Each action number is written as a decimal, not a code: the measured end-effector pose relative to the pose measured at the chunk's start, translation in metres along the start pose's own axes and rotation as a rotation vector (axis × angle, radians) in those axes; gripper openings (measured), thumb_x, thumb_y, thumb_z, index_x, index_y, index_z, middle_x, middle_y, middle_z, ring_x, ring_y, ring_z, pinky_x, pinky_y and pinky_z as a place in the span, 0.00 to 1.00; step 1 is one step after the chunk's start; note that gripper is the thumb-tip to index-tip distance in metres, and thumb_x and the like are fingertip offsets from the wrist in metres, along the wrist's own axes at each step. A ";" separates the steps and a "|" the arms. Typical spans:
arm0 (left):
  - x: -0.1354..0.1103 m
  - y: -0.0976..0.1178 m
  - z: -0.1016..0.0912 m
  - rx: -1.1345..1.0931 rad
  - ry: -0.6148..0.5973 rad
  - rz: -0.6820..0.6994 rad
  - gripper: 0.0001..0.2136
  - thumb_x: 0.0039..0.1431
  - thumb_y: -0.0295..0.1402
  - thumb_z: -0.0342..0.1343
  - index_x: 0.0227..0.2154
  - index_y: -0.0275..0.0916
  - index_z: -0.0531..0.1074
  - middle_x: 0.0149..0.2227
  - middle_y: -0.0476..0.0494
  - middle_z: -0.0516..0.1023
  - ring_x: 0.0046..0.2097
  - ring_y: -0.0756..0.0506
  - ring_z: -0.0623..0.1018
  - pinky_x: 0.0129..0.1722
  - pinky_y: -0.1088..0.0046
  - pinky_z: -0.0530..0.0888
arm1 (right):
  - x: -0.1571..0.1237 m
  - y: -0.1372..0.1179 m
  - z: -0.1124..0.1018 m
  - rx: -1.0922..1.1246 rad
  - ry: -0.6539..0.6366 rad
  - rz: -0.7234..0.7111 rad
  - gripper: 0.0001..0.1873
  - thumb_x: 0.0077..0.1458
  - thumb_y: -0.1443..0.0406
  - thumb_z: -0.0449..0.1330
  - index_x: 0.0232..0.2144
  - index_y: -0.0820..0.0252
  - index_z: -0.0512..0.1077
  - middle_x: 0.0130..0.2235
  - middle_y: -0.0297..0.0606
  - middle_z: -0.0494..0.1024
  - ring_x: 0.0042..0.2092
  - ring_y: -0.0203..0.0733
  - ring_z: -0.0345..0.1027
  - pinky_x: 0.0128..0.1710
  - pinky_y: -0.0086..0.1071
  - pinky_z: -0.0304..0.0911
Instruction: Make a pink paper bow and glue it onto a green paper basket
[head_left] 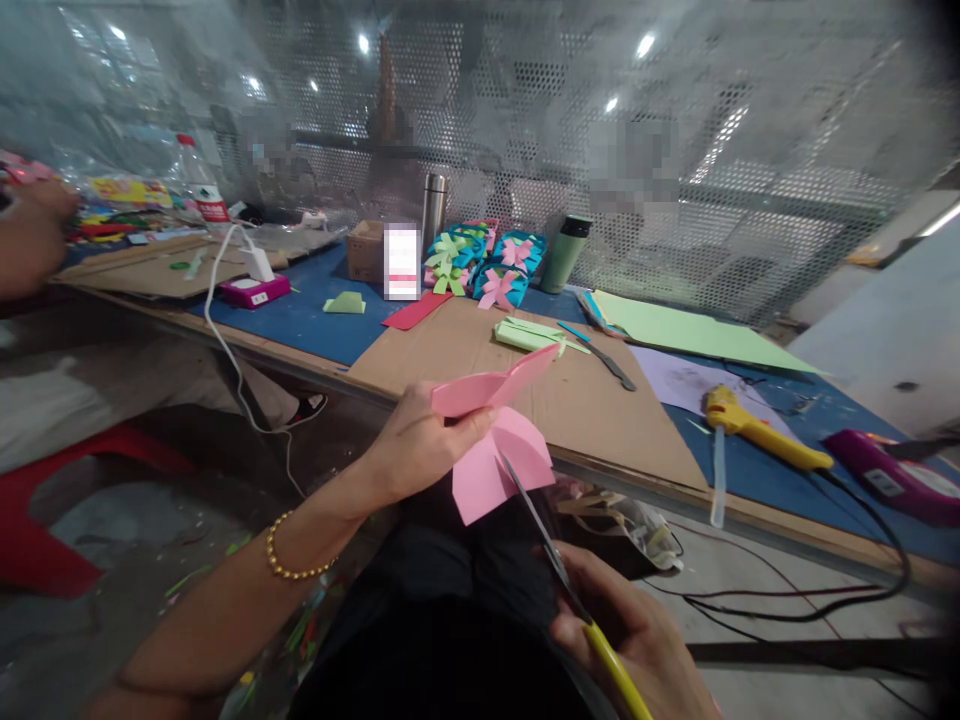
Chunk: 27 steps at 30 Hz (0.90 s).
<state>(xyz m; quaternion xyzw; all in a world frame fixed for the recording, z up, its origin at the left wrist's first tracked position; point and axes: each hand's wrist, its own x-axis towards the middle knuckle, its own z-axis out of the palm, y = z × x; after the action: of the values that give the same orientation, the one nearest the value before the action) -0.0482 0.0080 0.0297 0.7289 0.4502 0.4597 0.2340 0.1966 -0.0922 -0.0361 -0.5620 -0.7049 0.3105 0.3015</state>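
Scissors (pixel 557 566) grasped in right hand (pixel 637 625), yellow handle (pixel 613 668) cut off near | left hand (pixel 412 440) pinches pink paper (pixel 517 455), its fingers mostly hidden

Paper (pixel 517 450) — plain pink; scissors (pixel 556 562) — yellow-handled; glue gun (pixel 769 437), yellow.

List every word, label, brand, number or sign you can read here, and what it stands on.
No text is legible.
Bottle label: marks too small to read.
Bright screen: washed out and blurred, unreadable.
Yellow packet: print blurred, unreadable.
Pink paper and scissors: no lettering visible.
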 end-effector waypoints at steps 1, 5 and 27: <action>0.000 0.000 0.000 0.001 -0.002 -0.002 0.11 0.61 0.37 0.55 0.26 0.36 0.74 0.25 0.49 0.74 0.31 0.48 0.74 0.31 0.74 0.69 | 0.000 -0.001 0.001 0.002 0.017 0.001 0.24 0.51 0.47 0.65 0.45 0.53 0.81 0.28 0.34 0.80 0.29 0.44 0.73 0.28 0.30 0.68; -0.001 0.004 -0.001 -0.041 -0.014 -0.052 0.11 0.61 0.37 0.55 0.27 0.36 0.74 0.27 0.49 0.75 0.31 0.47 0.74 0.32 0.74 0.70 | -0.002 -0.006 0.004 0.051 0.117 0.026 0.24 0.47 0.45 0.66 0.41 0.52 0.83 0.26 0.33 0.78 0.28 0.43 0.71 0.28 0.30 0.67; -0.003 0.013 0.001 -0.147 -0.059 -0.054 0.11 0.59 0.36 0.56 0.23 0.38 0.69 0.24 0.52 0.67 0.28 0.50 0.66 0.28 0.75 0.64 | 0.000 0.002 0.010 0.074 0.003 -0.121 0.19 0.58 0.50 0.61 0.46 0.54 0.76 0.28 0.34 0.77 0.30 0.42 0.73 0.29 0.30 0.68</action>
<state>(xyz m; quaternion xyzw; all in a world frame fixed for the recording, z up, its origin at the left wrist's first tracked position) -0.0422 -0.0008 0.0377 0.7104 0.4278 0.4634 0.3124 0.1898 -0.0931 -0.0443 -0.5071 -0.7252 0.3167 0.3414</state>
